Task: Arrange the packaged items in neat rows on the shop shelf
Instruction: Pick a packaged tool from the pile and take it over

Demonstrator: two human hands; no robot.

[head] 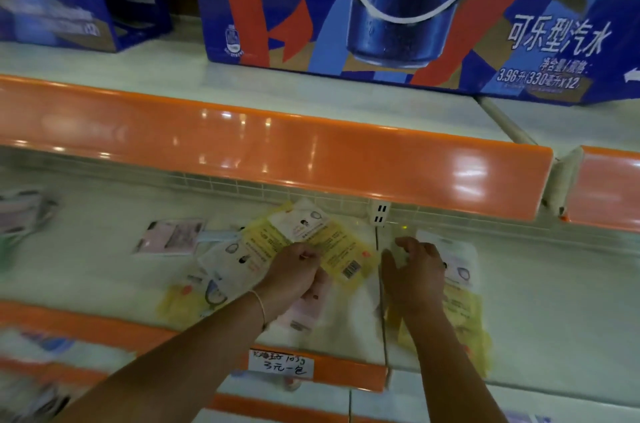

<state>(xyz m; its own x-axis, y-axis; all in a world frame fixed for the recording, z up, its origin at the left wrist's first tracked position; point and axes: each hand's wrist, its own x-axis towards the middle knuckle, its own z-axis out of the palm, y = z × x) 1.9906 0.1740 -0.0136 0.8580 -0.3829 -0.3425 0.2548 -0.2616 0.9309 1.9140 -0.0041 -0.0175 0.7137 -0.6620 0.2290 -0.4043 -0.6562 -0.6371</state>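
Note:
On the pale middle shelf (104,270) lie several flat packets. My left hand (294,270) pinches a yellow and white packet (332,242) fanned out over other white and yellow packets (221,270). A pink packet (304,311) lies under my left wrist. My right hand (415,270) presses down with spread fingers on a yellow and white packet (460,291) right of the shelf joint. A pink and grey packet (169,237) lies apart to the left.
An orange shelf edge (277,152) overhangs the back of the packets. Large blue cola cartons (381,6) stand on the shelf above. A handwritten price label (280,365) hangs on the lower orange rail. Blurred packets (20,214) lie at far left.

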